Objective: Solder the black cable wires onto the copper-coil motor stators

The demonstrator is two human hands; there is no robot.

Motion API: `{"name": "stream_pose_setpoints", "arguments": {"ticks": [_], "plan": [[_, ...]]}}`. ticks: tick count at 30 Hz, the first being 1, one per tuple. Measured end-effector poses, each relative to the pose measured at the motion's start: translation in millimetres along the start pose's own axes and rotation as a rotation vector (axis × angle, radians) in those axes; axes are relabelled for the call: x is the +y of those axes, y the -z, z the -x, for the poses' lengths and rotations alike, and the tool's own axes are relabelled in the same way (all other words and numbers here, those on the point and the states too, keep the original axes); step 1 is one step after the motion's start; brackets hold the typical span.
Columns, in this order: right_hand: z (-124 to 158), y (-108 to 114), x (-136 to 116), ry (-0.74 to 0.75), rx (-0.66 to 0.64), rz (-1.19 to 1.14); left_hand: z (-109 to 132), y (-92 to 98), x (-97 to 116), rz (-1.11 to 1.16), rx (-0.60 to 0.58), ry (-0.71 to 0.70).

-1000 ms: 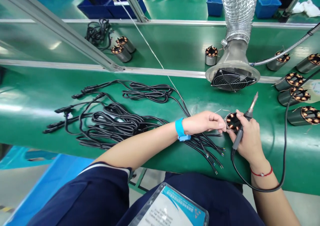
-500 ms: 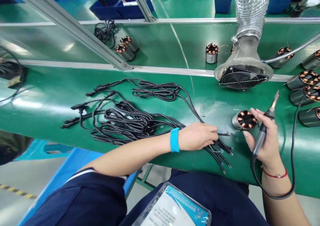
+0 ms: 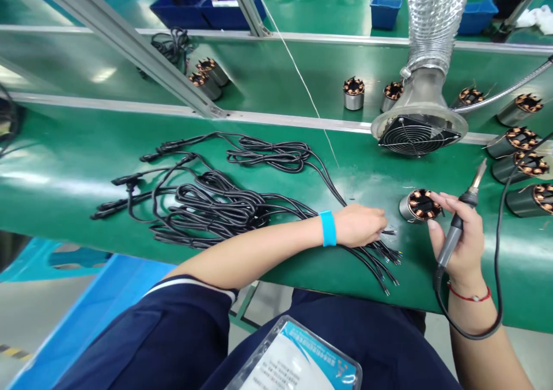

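My right hand (image 3: 462,240) is wrapped around a soldering iron (image 3: 453,237), its metal tip pointing up and away from me. The thumb and fingertips of that hand are at the right edge of a motor stator (image 3: 423,205), a steel ring with copper windings that lies tilted on the bench. My left hand (image 3: 360,226) is closed, palm down, over the stripped ends of several black cables (image 3: 386,257). What its fingers pinch, if anything, is hidden. Leftward across the bench stretch the bundled black cables (image 3: 216,203) with their plugs.
A fume extractor hood (image 3: 417,133) hangs behind the stator on a foil duct (image 3: 436,27). More stators (image 3: 514,168) stand at the right, with others behind the metal rail (image 3: 294,124). Blue bins (image 3: 384,12) sit farther back. The iron's cord (image 3: 499,252) loops around my right wrist.
My left hand has moved right along the cable ends, nearer the stator. My right hand still holds the soldering iron, its fingers by the stator's edge. The view has shifted slightly.
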State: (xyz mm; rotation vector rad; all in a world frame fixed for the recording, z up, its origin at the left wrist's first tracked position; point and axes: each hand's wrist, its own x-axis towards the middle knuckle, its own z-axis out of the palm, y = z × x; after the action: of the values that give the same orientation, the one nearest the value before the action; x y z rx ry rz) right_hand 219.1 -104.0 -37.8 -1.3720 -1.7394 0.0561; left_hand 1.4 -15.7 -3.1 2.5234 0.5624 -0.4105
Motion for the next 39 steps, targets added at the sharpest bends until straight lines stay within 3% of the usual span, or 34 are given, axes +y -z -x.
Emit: {"name": "stream_pose_setpoints", "arguments": {"ticks": [8,13,16,23,33,39], "plan": [[-3.7,7.3,-20.9,-0.051,-0.008,-0.023,6.5,16.4,1.4,0.051,-0.064,-0.028],[-7.6,8.1,-52.8,-0.275,0.000,-0.221,22.8,37.0,-12.2,0.466,0.183,-0.098],[-9.6,2.6,-69.0,-0.373,0.057,-0.471,29.9,42.2,-18.7,0.607,0.247,-0.114],[-18.8,-11.8,-81.7,-0.432,0.164,-0.654,28.9,36.1,-15.3,0.739,0.393,-0.003],[-17.1,-22.5,-74.7,-0.591,0.189,-0.728,23.9,23.2,-11.2,0.751,0.448,0.031],[-16.5,-25.8,-71.9,-0.627,0.164,-0.772,15.1,13.6,-6.8,1.152,0.525,-0.087]]}}
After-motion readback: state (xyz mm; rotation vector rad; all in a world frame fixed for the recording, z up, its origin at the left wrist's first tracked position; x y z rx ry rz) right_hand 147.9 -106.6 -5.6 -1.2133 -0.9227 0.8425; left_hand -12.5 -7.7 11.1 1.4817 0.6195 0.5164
